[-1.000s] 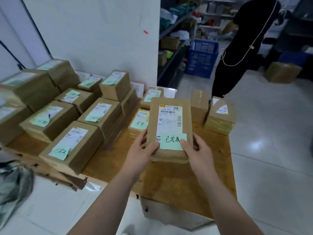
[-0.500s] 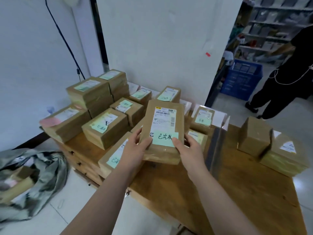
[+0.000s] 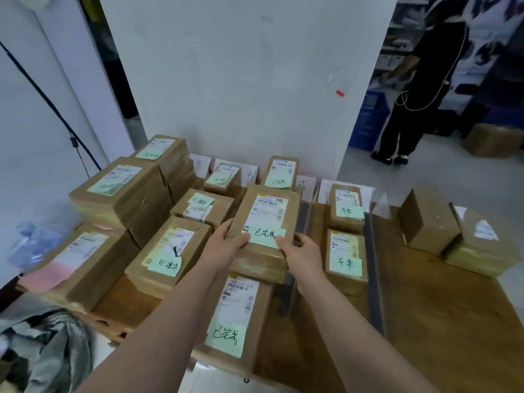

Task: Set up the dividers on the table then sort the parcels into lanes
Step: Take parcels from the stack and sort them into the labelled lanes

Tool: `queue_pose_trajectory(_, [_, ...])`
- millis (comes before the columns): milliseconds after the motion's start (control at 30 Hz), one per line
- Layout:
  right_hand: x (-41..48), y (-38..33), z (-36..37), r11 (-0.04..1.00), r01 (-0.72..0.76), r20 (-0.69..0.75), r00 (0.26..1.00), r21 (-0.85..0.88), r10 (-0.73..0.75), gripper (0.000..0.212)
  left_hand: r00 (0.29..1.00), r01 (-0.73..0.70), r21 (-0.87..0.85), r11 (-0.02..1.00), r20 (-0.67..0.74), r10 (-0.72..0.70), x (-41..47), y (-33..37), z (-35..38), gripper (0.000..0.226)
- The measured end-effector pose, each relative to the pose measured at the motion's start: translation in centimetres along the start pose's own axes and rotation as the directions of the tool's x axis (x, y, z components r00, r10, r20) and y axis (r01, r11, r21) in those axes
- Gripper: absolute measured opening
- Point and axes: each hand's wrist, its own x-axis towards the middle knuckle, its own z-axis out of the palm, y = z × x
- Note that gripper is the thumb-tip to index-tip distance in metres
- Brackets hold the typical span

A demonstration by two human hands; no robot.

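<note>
I hold a brown parcel [image 3: 263, 222] with a white shipping label and a green sticky note, above the wooden table [image 3: 442, 321]. My left hand [image 3: 226, 245] grips its near left corner and my right hand [image 3: 300, 255] grips its near right corner. Below it lies another green-noted parcel [image 3: 235, 319]; a third [image 3: 280, 173] sits behind, by the wall. A clear divider strip [image 3: 297, 222] runs along the right of this row. A second divider [image 3: 371, 265] borders a lane holding two parcels [image 3: 346, 259].
Several brown parcels are stacked at the left [image 3: 122, 191]. Two unlabelled-side parcels [image 3: 431, 219] sit at the far right of the table. White paper signs [image 3: 306, 184] lean against the wall. A person in black [image 3: 425, 86] stands at the back right. A jacket [image 3: 42, 350] lies lower left.
My view has swung left and closer to the table. Both hands have carried the parcel forward over the lane left of the first divider.
</note>
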Motion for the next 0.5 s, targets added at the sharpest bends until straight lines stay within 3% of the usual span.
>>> queue_pose_trajectory(267, [2.5,-0.2,1.2,0.996,-0.032,-0.035,0.999,-0.087,0.029,0.049,0.997,0.052,-0.059,0.997,0.054,-0.049,3.3,-0.9,0.1,0.042])
queue_pose_trajectory(500, [3.6,0.1,1.7,0.988,-0.014,-0.036,0.999,-0.154,0.008,0.045,0.995,0.071,-0.047,0.996,0.068,-0.068,5.0,-1.5,-0.2,0.059])
